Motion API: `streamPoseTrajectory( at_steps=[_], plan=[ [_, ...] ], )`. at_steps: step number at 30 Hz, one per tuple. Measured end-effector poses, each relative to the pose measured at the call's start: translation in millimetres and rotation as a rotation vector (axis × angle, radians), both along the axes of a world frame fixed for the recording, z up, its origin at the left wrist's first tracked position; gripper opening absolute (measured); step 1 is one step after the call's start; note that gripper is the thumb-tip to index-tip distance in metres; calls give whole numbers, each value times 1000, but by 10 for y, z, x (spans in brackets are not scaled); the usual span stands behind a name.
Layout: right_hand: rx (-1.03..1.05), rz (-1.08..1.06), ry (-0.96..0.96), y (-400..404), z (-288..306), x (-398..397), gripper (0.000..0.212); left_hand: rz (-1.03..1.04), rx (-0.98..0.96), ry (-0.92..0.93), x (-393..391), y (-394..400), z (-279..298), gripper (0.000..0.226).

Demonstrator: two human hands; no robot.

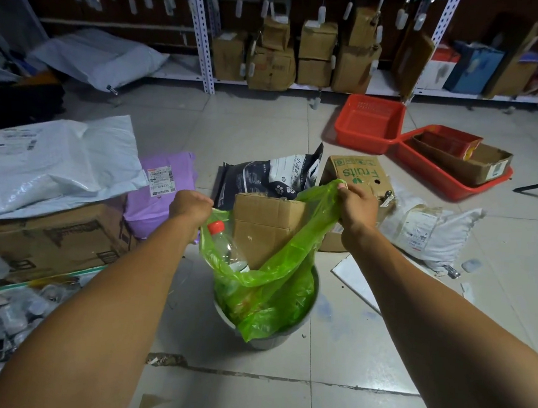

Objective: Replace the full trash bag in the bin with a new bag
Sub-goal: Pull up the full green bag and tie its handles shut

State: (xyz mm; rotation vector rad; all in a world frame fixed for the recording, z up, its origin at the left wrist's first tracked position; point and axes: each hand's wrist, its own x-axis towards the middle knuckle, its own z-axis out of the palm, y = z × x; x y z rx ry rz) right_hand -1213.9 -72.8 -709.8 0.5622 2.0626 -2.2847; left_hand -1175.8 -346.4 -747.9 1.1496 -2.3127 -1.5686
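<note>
The person's left hand (191, 205) is clenched on the left edge of a translucent green plastic trash bag (274, 279), the grip closed tight around a bunched fold of the rim. The right hand (357, 205) pinches the bag's right edge higher up, thumb and fingers closed on the plastic and drawing it into a taut peak. The bag sits in a round grey plastic bin (296, 328) on the tiled floor (344, 366), at the centre of the scene, its lower part inside the bin and one flap draped over the near rim. Inside the open bag stand a brown cardboard box (265, 226) and, to its left, a clear plastic bottle with a red cap (226, 245). Just beyond, farther off, lie a dark printed pouch (270, 178) and a cardboard fruit carton (359, 174).
</note>
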Motion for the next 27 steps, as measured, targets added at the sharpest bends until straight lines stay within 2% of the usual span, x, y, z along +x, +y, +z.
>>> streamPoseTrajectory(
  at_steps=[3,6,8,10,13,16,19,24,27],
  plan=[
    [19,-22,-38,36,-29,4,22,-114,100,-102,50,-3,49,13],
    [77,23,-98,49,-67,21,14,-210,83,-198,111,-4,108,40],
    [172,66,-113,50,-101,34,18,-250,69,-229,144,13,170,38],
    [239,83,-87,37,-94,60,29,-245,33,-198,127,0,178,29],
    [240,73,-16,9,-34,50,25,-191,-40,-75,123,22,181,6],
    [211,32,54,-5,74,19,18,-69,-38,-3,121,44,127,5],
    [215,-50,97,49,114,-38,23,24,-66,45,150,38,142,6],
    [265,-56,142,123,45,7,26,26,-81,59,231,29,190,17],
    [253,-31,156,106,42,45,30,-22,-66,56,260,5,200,8]
  ],
)
